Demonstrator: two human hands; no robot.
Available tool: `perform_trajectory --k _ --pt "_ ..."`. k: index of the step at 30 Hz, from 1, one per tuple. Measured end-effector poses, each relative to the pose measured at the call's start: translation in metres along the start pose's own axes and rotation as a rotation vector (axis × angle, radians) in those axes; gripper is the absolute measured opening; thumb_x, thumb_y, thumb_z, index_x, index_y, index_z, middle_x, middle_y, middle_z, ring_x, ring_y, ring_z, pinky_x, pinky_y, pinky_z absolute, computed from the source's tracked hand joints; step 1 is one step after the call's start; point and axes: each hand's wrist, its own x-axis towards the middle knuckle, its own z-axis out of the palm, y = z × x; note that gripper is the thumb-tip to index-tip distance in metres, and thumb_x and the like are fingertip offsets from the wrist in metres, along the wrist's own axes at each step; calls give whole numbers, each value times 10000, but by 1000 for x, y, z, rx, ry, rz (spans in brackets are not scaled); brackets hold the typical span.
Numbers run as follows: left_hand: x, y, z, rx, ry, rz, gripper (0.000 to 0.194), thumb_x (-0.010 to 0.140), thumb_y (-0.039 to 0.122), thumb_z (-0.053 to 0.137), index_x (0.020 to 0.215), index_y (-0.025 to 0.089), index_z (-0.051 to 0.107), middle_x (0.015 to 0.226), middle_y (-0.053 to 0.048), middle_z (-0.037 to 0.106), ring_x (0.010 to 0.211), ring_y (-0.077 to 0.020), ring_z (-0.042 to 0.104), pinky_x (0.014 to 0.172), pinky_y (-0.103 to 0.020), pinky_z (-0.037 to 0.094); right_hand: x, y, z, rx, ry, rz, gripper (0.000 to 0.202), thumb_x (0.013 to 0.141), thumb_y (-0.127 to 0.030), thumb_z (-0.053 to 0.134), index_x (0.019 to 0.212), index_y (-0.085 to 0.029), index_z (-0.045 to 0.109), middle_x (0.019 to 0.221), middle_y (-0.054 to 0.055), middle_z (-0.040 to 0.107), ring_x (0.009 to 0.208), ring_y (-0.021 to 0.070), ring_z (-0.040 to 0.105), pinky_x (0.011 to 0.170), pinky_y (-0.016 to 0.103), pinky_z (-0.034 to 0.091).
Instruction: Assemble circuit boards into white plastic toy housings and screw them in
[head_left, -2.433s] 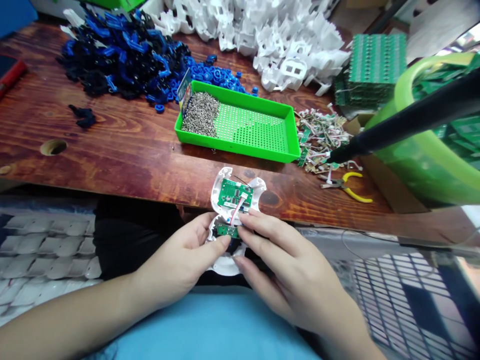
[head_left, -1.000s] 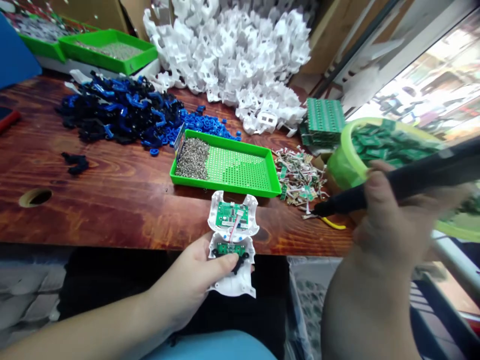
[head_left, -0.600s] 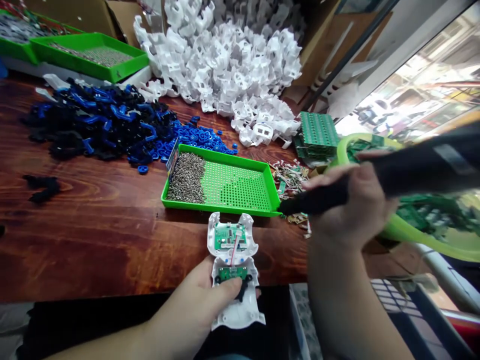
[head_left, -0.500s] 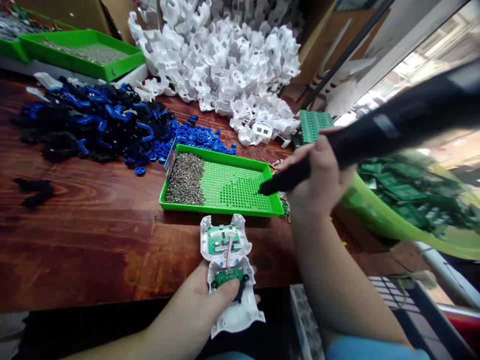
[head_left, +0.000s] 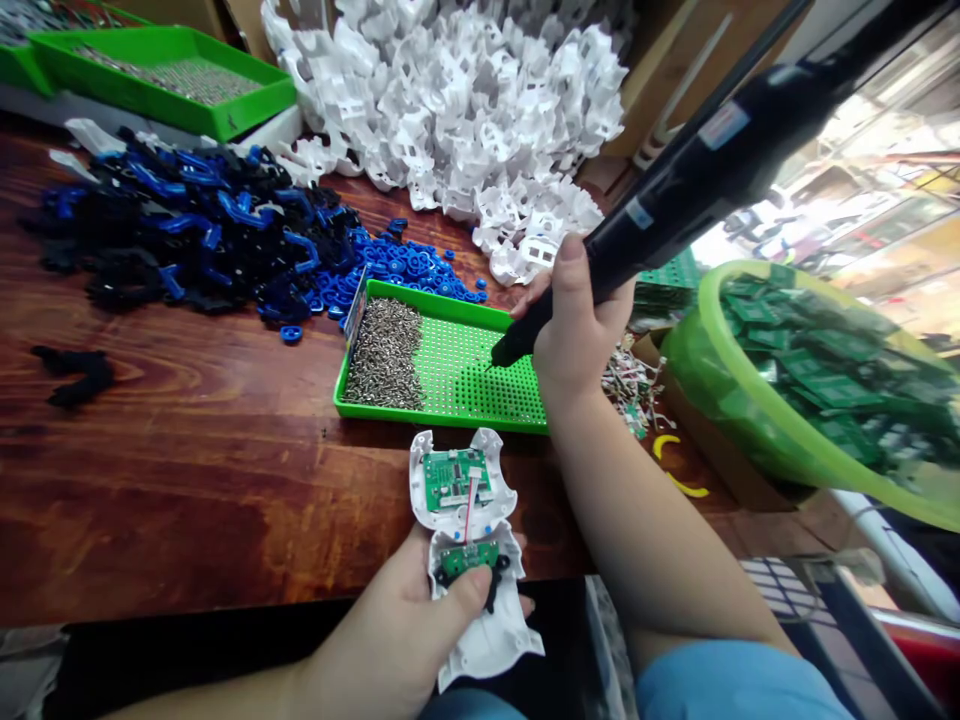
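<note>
Where the wooden table [head_left: 225,470] spans the view, a heap of white shells [head_left: 450,110] lies at its far side, a heap of blue and black parts [head_left: 187,220] spreads to the left, and a green basin [head_left: 694,350] of circuit boards stands at the right. Nearer, a green tray [head_left: 442,418] lies before the heaps. The right hand [head_left: 577,340] has its fingers wrapped around a black driver [head_left: 675,190], whose thin bit points down over the perforated tray floor; contact cannot be told. At the near table edge, the left hand [head_left: 405,610] holds an open white casing, its lower half [head_left: 487,640] pinched between thumb above and fingers beneath, its upper half [head_left: 442,518] extending toward the tray. The casing is judged light, stiff and rather smooth, best gripped by the lower half's outer walls. The upper half carries a green board [head_left: 442,485]; the lower carries a smaller board [head_left: 480,555] and a black insert [head_left: 501,575], with the thumb over this area. These seem likely to shift unless steadied lightly. A thin cable [head_left: 470,505] bridges the halves; flexible and probably fragile, it suits neither pulling nor lifting. Smallest are the loose metal screws [head_left: 382,360], hard and probably slippery, piled at the tray's left end.
</note>
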Motion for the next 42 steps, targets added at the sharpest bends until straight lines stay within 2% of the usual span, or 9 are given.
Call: perform_trajectory --k 2,6,11,17,20,28,36,39,42 --pt "0 -1 -1 7 -7 9 384 700 281 751 1033 162 601 1046 -87 696 816 -229 696 726 -320 545 -1 0 0 -32 1 3 215 937 -380 312 1074 -230 380 790 45 548 579 168 621 457 307 509" --pt "1 -1 -3 20 -14 6 382 700 302 749 1020 161 595 874 -68 718 800 -228 693 726 -318 536 -1 0 0 -53 -8 18 227 940 -415 289 1077 -250 366 771 33 543 641 190 652 535 340 554" --pt "0 -1 -4 21 -13 -19 377 694 308 754 1007 169 596 788 -53 723 819 -243 698 723 -311 537 3 -1 -2 59 70 -35 217 926 -450 308 997 -254 368 674 -5 472 655 203 659 546 349 560" --pt "-2 -2 -4 -93 40 15 407 666 262 780 1036 203 620 1158 -72 672 853 -262 702 738 -338 572 6 -18 -14 88 104 -28 188 931 -402 312 932 -224 374 597 -32 402 500 155 578 455 294 495" --pt "-6 2 -2 -148 86 100 365 698 237 756 1043 239 635 1200 -37 656 862 -235 702 750 -303 578 2 -36 -24 104 143 13 149 927 -339 302 900 -216 381 575 -34 372 432 125 502 390 255 411" --pt "-15 24 5 -87 135 293 298 737 240 711 1030 292 692 1320 10 568 930 -210 681 766 -227 571 -8 -66 -48 581 8 47 217 910 -278 311 841 -242 514 512 -31 414 369 124 456 338 265 360" --pt "-8 21 7 -68 178 370 324 765 255 682 1086 303 670 1394 23 485 1026 -228 646 806 -220 554 -5 -76 -58 905 3 191 261 925 -276 353 790 -154 541 496 -64 489 386 47 498 350 164 389" --pt "-3 20 8 -57 143 401 321 785 244 664 1099 313 665 1366 26 518 1083 -221 615 828 -197 538 -5 -82 -58 841 -15 273 307 919 -418 375 777 -178 505 448 -70 476 346 70 476 337 199 392" --pt "1 21 5 2 72 446 326 806 240 644 1123 317 650 1312 22 575 1154 -206 565 915 -206 493 -5 -90 -56 765 -36 399 432 821 -633 432 708 -216 450 371 -87 426 285 89 420 295 230 343"
